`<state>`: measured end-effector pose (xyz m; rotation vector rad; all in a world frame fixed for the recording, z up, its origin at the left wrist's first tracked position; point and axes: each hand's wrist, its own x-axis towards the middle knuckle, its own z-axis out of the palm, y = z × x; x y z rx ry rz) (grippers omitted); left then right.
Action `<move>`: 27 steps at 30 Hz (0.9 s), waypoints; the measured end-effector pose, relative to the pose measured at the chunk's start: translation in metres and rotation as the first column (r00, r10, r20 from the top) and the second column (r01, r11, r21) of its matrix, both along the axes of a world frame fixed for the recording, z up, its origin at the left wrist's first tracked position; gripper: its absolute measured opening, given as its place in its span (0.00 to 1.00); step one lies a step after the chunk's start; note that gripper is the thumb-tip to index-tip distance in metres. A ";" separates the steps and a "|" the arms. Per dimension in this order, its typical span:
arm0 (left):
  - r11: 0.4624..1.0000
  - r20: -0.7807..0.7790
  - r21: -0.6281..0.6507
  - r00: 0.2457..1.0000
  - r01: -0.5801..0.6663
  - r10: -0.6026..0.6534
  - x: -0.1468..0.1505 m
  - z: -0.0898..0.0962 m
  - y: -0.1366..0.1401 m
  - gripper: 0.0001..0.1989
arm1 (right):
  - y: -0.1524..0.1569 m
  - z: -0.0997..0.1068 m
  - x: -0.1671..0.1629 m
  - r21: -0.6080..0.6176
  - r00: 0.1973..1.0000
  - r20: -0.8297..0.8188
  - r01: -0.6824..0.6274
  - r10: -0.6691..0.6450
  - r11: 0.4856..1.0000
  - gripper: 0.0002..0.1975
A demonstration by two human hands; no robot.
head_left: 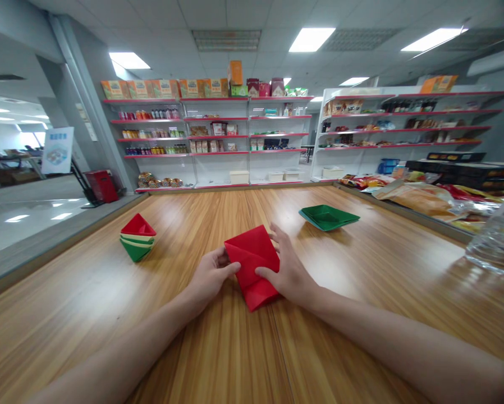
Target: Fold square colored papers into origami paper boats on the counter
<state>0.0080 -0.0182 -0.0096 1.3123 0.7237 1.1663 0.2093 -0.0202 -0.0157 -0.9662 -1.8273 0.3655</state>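
A folded sheet of red paper point(254, 261) is held tilted just over the table, its creases showing on the near face. On its left edge, my left hand point(212, 275) pinches it with the thumb in front and the fingers behind. My right hand point(292, 269) grips the right side, thumb pressed on the front face and fingers along the far edge. To the left stands a nested stack of folded paper pieces point(137, 238), red on top with cream and green below. Farther right lies a stack of green folded paper point(328, 217) with a bluish layer underneath.
The wood-grain table point(193, 348) has a raised rim. A clear plastic bottle point(498, 238) is at the right edge, near snack packets point(424, 199) and black boxes point(458, 174). Stocked shelves point(214, 134) stand beyond the table; a sign board point(57, 150) is at left.
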 end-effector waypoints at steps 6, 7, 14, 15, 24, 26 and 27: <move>0.996 0.062 0.082 0.998 -0.037 0.032 -0.005 0.003 -0.002 0.15 | 0.005 0.004 0.006 -0.241 0.988 -0.109 -0.135 0.112 0.961 0.14; 0.993 0.049 0.100 0.997 -0.057 0.052 -0.005 0.003 -0.002 0.13 | 0.004 0.007 0.008 -0.176 0.990 -0.096 -0.118 0.103 0.977 0.11; 0.941 -0.056 0.287 0.978 -0.178 0.202 -0.013 0.001 0.003 0.13 | 0.001 0.014 0.015 0.335 0.965 0.236 -0.193 0.116 0.922 0.18; 0.923 -0.117 0.337 0.964 -0.187 0.238 -0.017 -0.001 0.006 0.14 | 0.003 0.011 0.015 0.261 0.945 0.303 -0.210 0.126 0.942 0.19; 0.877 -0.555 0.460 0.817 0.141 0.160 -0.041 -0.003 0.021 0.21 | 0.007 0.006 0.015 -0.100 0.834 0.484 -0.248 0.265 0.963 0.23; 0.833 -0.594 0.517 0.783 0.198 0.183 -0.038 0.001 0.018 0.20 | 0.002 0.010 0.016 -0.092 0.798 0.526 -0.291 0.295 0.952 0.25; 0.812 -0.611 0.535 0.771 0.232 0.182 -0.036 0.002 0.016 0.20 | 0.001 0.012 0.016 -0.095 0.777 0.540 -0.328 0.325 0.940 0.27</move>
